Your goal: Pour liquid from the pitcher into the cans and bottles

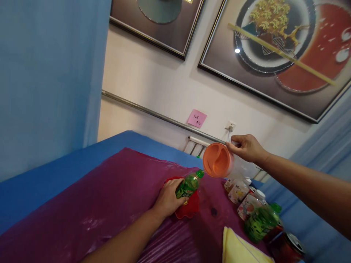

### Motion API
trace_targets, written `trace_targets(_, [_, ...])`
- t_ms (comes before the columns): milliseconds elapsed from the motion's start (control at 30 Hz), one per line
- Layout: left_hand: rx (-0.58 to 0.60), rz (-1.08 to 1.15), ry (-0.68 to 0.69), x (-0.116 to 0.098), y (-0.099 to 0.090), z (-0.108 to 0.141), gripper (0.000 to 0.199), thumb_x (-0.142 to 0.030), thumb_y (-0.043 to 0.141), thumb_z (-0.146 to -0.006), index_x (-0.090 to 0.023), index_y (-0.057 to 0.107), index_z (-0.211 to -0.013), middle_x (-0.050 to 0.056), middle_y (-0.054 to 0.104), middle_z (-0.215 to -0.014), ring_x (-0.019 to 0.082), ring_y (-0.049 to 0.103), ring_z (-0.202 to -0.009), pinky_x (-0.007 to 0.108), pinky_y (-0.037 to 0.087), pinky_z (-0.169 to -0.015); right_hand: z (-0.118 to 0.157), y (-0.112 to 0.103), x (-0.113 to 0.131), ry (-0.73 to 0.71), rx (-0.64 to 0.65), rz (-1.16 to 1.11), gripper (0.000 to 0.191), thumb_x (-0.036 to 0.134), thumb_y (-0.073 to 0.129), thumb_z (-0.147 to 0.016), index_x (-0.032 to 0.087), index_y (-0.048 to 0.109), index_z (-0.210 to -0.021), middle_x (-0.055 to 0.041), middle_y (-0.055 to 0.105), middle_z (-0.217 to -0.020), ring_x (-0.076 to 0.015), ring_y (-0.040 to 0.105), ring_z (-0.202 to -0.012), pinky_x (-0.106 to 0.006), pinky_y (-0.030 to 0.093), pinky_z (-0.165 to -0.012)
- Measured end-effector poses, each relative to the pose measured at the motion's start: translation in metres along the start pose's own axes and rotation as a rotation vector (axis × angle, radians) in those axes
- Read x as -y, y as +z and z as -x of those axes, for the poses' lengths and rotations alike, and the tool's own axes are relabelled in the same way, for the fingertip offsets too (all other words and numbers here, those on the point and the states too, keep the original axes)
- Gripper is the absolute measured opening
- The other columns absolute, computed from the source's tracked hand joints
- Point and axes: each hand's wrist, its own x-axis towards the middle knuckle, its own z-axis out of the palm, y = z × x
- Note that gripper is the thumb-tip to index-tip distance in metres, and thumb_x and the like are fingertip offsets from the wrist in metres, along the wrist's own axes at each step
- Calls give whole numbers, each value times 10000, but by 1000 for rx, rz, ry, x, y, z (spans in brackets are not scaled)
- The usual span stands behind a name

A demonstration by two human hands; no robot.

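Note:
My left hand (170, 197) is wrapped round a green plastic bottle (189, 183) with a green cap. The bottle is over a red wavy-edged dish (190, 209); whether its base rests there is hidden by my hand. Higher up, on the right, my right hand (246, 148) is closed on the handle of a translucent pitcher (241, 168) with an orange lid (216, 160). The pitcher is tipped, its lid turned toward me and to the left, close to the bottle's cap. No liquid stream can be made out.
Right of the dish stand several drinks: labelled bottles (238, 191), another green bottle (261, 223) and a dark red can (287, 246). A folded yellow cloth (242, 248) lies in front on the purple cover (115, 197). Behind are a metal rail (153, 111) and wall; blue curtains (49, 73) flank both sides.

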Motion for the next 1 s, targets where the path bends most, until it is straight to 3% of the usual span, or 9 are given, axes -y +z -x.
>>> trace_targets(1000, [13, 10, -14, 0, 0, 0, 656, -161, 859, -611, -242, 659, -1230, 70, 699, -1247, 302, 601, -1190, 442, 429, -1068, -2, 1, 5, -8, 38, 17, 442, 518, 521, -818, 235, 304, -557, 45, 313, -508, -106, 279, -516, -272, 233, -503])
